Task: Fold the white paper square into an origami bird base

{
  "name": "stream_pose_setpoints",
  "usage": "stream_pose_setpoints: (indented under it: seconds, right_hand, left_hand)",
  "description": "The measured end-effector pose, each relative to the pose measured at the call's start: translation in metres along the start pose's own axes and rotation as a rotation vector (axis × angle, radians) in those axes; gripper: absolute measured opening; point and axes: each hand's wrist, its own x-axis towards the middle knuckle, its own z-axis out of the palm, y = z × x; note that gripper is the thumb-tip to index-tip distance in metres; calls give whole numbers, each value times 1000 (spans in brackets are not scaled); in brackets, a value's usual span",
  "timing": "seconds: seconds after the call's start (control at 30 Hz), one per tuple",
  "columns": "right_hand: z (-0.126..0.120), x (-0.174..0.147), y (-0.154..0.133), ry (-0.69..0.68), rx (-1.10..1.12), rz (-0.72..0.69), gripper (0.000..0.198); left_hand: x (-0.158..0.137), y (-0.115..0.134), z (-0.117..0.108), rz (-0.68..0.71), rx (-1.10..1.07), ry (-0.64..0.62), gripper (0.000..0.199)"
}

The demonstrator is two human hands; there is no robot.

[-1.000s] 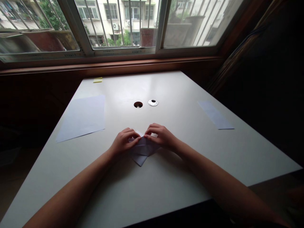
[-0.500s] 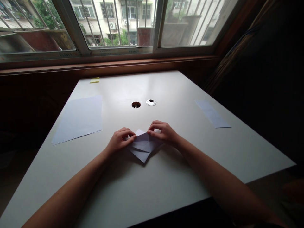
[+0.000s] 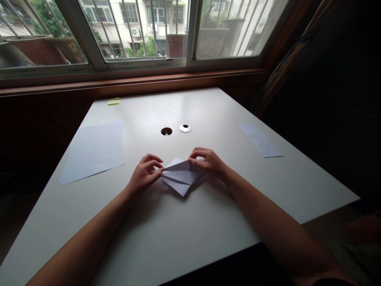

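A folded sheet of white paper [image 3: 179, 177] is between my hands over the middle of the table, one corner pointing toward me and several layers showing. My left hand [image 3: 145, 171] pinches its left corner between thumb and forefinger, the other fingers curled above. At the upper right edge, the thumb and forefinger of my right hand [image 3: 206, 160] grip the paper. A flap stands raised between the two pinches. Part of the right side lies in shadow under my right hand.
Flat white sheets [image 3: 92, 153] lie at the table's left, a narrow paper strip [image 3: 260, 140] at its right. A yellow sticky pad [image 3: 113, 101] is by the far left corner. Beyond my hands are a round hole [image 3: 166, 131] and its cover ring [image 3: 185, 128] in the white table [image 3: 166, 238].
My hands have moved slightly apart, with the left hand now out at the paper's left corner. The raised flap is stretched wider. The whole view has shifted a little.
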Motion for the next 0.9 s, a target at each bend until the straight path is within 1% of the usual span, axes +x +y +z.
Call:
stream_pose_setpoints:
  seconds: [0.2,0.43,0.57,0.7,0.83,0.9]
  right_hand:
    - [-5,-2,3,-4,1,20,25]
    - [-8,-4,10,22,40,68,28]
    - [-7,-5,10,15,60,75,28]
    - [-6,-4,10,13,87,64,28]
    - [-5,-4,11,8,135,63,29]
    - [-5,-5,11,6,155,67,28]
  left_hand:
    - [1,3,-1,-29,-22,20,16]
    - [2,5,-4,-55,-123,102,18]
    - [1,4,-3,-32,-117,46,20]
    - [1,1,-1,31,-93,-36,25]
    - [1,-5,0,52,-155,-79,22]
    - [2,-6,-1,50,-173,-81,19]
